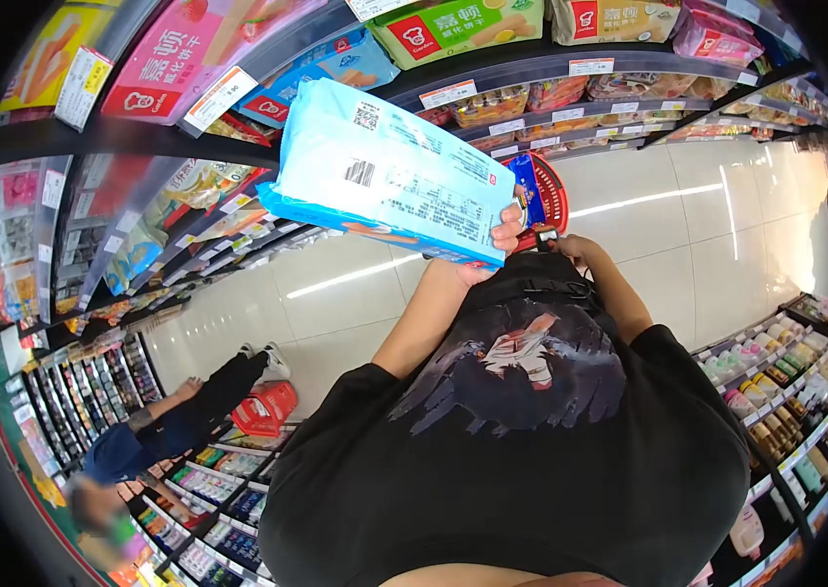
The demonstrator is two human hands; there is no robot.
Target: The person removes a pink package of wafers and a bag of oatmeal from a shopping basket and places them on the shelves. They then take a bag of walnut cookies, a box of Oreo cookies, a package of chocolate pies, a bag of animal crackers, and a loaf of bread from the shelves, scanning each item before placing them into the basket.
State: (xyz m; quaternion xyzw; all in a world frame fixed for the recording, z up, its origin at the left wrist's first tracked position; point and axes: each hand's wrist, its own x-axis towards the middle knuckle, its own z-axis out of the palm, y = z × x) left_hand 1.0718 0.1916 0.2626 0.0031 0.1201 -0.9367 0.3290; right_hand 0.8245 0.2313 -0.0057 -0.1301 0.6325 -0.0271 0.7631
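My left hand (507, 231) grips a light-blue wafer package (390, 166) by its right end, fingers wrapped over the edge. The package's back faces up, with a barcode, a QR code and printed text. My right hand (578, 251) is closed around the handle of a red shopping basket (558, 191), just in front of my body. Part of a dark-blue package (528, 188) shows inside the basket; the wafer package and my left hand hide some of the basket.
Shelves of pink (184, 59), blue (341, 68) and green (458, 27) wafer packages run along the top. At lower left, a person (155, 430) stands near another red basket (264, 408). Shelves of bottles (776, 377) are at right. Tiled floor (639, 254) lies beyond my right hand.
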